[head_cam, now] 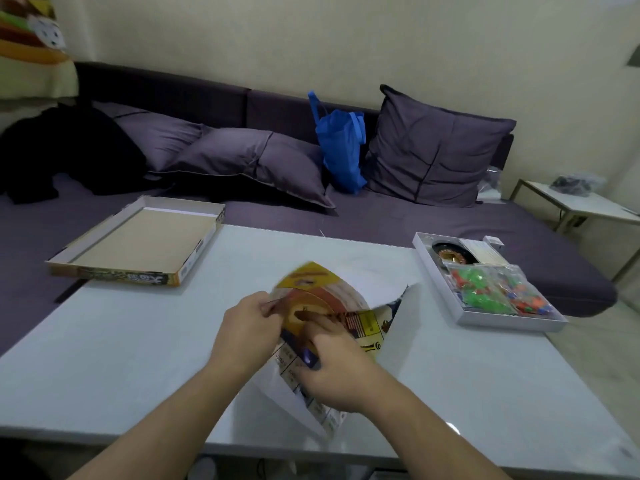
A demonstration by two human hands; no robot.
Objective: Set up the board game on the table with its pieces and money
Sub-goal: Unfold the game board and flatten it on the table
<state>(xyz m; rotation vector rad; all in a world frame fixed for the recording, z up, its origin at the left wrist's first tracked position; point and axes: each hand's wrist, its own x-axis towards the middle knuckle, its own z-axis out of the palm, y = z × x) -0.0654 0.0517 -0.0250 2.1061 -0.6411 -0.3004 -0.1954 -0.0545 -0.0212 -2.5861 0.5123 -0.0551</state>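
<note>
A folded paper game board (332,296), yellow and orange with printed squares, is partly unfolded above the middle of the white table (138,358). My left hand (246,327) pinches its left edge. My right hand (332,362) grips a fold lower down, fingers curled on the paper. The white box bottom (485,320) at the right holds a roulette wheel (453,254), cards and bags of green and orange plastic pieces (498,289). No money is visible.
The upturned box lid (138,244) lies at the table's far left corner, overhanging the purple sofa (311,216). Cushions, a blue bag (343,147) and dark clothes sit on the sofa. A small side table (581,206) stands at the right.
</note>
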